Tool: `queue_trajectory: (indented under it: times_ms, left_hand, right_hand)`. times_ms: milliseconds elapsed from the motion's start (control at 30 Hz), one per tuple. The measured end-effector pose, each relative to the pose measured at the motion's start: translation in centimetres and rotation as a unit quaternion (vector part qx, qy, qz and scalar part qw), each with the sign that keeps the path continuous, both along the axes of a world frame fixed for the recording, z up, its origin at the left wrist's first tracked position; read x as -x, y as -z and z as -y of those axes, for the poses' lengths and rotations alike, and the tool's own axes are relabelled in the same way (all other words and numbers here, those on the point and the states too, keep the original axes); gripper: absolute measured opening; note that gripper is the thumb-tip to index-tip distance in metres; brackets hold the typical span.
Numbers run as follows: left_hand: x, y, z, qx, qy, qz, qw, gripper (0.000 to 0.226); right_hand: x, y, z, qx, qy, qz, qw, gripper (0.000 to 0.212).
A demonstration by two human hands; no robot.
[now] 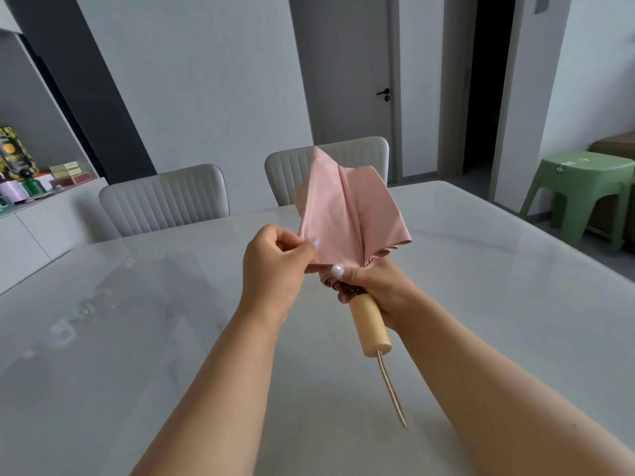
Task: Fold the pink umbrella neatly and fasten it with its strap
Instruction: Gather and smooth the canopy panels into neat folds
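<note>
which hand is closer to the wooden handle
Right. The right hand grips the umbrella just above the wooden handle, touching its top; the left hand pinches the pink canopy edge, higher and apart.

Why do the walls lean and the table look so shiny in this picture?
Head view: the wide-angle lens bends the door and walls outward; the glossy table mirrors the chairs in soft daylight; the pink umbrella and both hands are fairly sharp, shadows faint.
</note>
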State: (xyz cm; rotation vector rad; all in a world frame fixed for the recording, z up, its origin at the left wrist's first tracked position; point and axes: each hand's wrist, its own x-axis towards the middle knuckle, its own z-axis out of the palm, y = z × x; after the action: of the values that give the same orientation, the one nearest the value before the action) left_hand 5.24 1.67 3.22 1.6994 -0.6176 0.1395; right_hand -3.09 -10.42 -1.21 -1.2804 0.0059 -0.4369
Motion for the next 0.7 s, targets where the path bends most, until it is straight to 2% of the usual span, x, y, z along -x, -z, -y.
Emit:
queue_trajectory:
  times_ms: [100,200,267,367,467,533,633,700]
  left_hand:
    - [0.1,0.0,0.0,0.069,0.057,-0.093,0.992,0.026]
    - [0.4,0.3,0.2,0.075,0.098,-0.129,0.984,0.022]
    - [0.5,0.7,0.3,0.083,0.106,-0.162,0.978,0.017]
    - [0.4,1.1,0.0,0.117,0.136,-0.249,0.952,0.013]
    - [-0.1,1.1,-0.2,0.092,0.150,-0.303,0.937,0.015]
    - [-0.5,0.2,0.1,0.047,0.126,-0.283,0.950,0.017]
    - [-1.8,-3.0,1.2,0.035,0.095,-0.243,0.965,0.016]
    - [-3.2,-5.3,2.3,0.017,0.069,-0.204,0.976,0.035]
  right_hand:
    - [0.0,-0.1,0.1,-0.047,0.007,0.002,0.999,0.094]
    - [-0.2,-0.2,0.1,-0.101,0.039,-0.002,0.994,0.111]
    - [-0.1,-0.3,-0.1,-0.122,0.046,0.004,0.991,0.096]
    - [0.1,-0.2,-0.5,-0.130,0.044,0.021,0.990,0.055]
    - [0.0,0.0,-0.5,-0.083,0.049,0.019,0.995,0.045]
    - [0.1,0.1,-0.6,-0.046,0.050,0.018,0.998,0.041]
    - [0.2,0.2,-0.9,-0.016,0.048,0.022,0.998,0.036]
    - [0.2,0.3,-1.0,0.005,0.047,0.028,0.998,0.027]
